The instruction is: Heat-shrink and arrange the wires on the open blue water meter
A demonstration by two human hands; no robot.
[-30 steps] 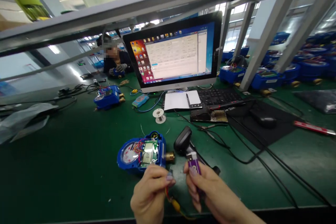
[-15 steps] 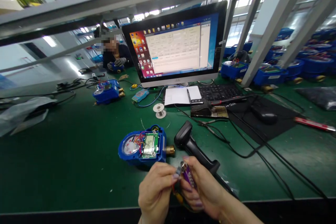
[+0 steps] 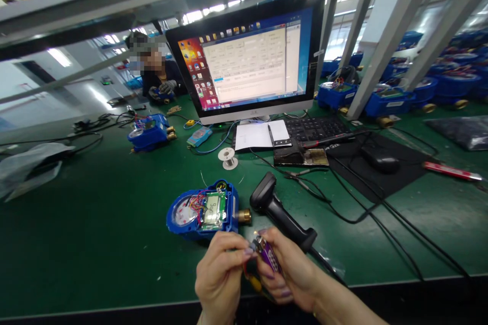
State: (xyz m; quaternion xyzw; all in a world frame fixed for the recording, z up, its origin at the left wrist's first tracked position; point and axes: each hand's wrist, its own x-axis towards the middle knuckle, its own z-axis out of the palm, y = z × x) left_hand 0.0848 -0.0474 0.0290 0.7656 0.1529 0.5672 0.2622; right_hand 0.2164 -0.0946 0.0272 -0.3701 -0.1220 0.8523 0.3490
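Observation:
My right hand (image 3: 292, 269) is closed round a small purple lighter (image 3: 267, 256), tilted with its top toward the left. My left hand (image 3: 222, 271) pinches the end of a thin red and yellow wire (image 3: 252, 277) right against the lighter's tip, where a small bright spot shows. Both hands hover over the near edge of the green bench (image 3: 95, 244). Just beyond them lies an open blue water meter (image 3: 204, 210) with a green circuit board, coloured wires and a brass fitting. A black handheld barcode scanner (image 3: 280, 208) lies beside it to the right.
A monitor (image 3: 249, 61) stands behind, with a keyboard (image 3: 318, 134), white paper pad (image 3: 261, 134), solder spool (image 3: 229, 156), mouse (image 3: 379, 162) on a black mat and cables. A second blue meter (image 3: 148, 134) sits at left. A co-worker (image 3: 158, 78) sits across the bench. Several blue meters stack at right.
The hands came together: the lighter tilted from upright toward the wire end in my left hand, and now touches it. The view shifted slightly down and right.

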